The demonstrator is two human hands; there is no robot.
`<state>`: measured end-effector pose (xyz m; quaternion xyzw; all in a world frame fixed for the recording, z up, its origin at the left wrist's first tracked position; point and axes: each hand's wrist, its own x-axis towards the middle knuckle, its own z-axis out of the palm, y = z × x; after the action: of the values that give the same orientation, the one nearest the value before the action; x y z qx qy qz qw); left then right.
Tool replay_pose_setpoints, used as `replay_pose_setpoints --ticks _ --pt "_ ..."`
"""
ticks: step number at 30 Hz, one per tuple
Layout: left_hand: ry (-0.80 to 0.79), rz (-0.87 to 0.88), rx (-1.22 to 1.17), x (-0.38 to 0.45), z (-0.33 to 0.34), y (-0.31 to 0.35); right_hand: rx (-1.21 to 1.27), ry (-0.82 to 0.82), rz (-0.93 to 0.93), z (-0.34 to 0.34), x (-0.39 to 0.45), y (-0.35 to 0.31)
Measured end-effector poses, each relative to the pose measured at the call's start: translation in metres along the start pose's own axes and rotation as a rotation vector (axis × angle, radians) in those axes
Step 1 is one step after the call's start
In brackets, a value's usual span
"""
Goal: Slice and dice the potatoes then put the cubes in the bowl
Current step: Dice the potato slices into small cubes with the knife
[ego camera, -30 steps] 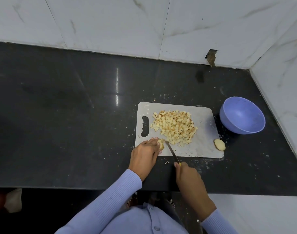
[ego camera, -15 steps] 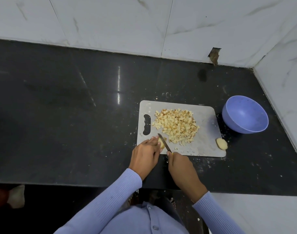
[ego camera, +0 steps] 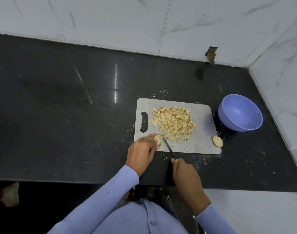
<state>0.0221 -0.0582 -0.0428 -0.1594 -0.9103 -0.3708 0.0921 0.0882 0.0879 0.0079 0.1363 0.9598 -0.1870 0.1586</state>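
A black stone countertop [ego camera: 77, 107] runs to a white marble-tiled corner and carries everything, with the grey plastic cutting board [ego camera: 201, 141] laid near its front edge, probably so both hands can reach it without stretching. To the right of the board, not quite touching it, stands the lilac bowl [ego camera: 228, 122], which holds nothing visible; it seems parked there so the cubes can be swept across later. A heap of diced potato cubes [ego camera: 174, 125] fills the board's middle, pushed away from the near edge, which leaves cutting room. The left hand [ego camera: 142, 149] curls its fingers over a potato piece [ego camera: 157, 140] at the board's near left corner, pinning it flat for the blade. The right hand [ego camera: 186, 174] is clenched round the handle of a slim knife [ego camera: 168, 147], whose tip lies just beside that piece. A further potato chunk [ego camera: 217, 141] waits at the board's right edge, uncut. Dicing looks nearly finished; transfer has not begun.
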Motion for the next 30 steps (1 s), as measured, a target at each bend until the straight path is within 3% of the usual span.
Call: replay_pose_setpoints --ticks 11,21,30 --pt "0.028 -0.014 -0.050 -0.006 -0.003 -0.007 0.055 -0.008 -0.138 0.000 0.021 -0.023" --pt "0.045 -0.002 0.048 -0.006 0.000 -0.003 -0.134 -0.061 -0.055 0.006 -0.004 -0.015" --pt "0.050 -0.018 0.026 -0.008 -0.004 -0.002 -0.051 -0.017 -0.035 -0.001 -0.004 0.001"
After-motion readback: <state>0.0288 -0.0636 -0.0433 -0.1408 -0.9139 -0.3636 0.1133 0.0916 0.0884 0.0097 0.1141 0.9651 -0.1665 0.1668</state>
